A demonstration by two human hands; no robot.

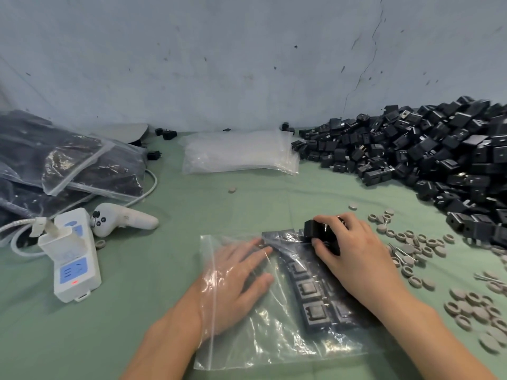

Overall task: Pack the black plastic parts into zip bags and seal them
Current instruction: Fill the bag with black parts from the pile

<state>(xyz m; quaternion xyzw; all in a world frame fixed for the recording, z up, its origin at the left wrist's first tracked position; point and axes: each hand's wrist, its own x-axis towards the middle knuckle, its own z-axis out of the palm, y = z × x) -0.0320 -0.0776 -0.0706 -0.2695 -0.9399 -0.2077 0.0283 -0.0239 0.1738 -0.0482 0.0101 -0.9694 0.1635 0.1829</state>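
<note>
A clear zip bag (263, 335) lies flat on the green table in front of me, its zip edge on the left. My left hand (238, 272) is pushed inside the bag, fingers straight and spread under the film. Several black plastic parts (310, 294) lie in rows inside the bag. My right hand (354, 256) grips a few black parts (315, 229) at the bag's far right side, fingers curled over them. A big heap of loose black parts (428, 157) fills the right back of the table.
A stack of empty zip bags (238, 152) lies at the back centre. Filled bags (68, 165) pile up at the left. A white power strip (71, 256) and a white controller (123, 218) sit left of the bag. Grey round caps (466, 305) are scattered at the right.
</note>
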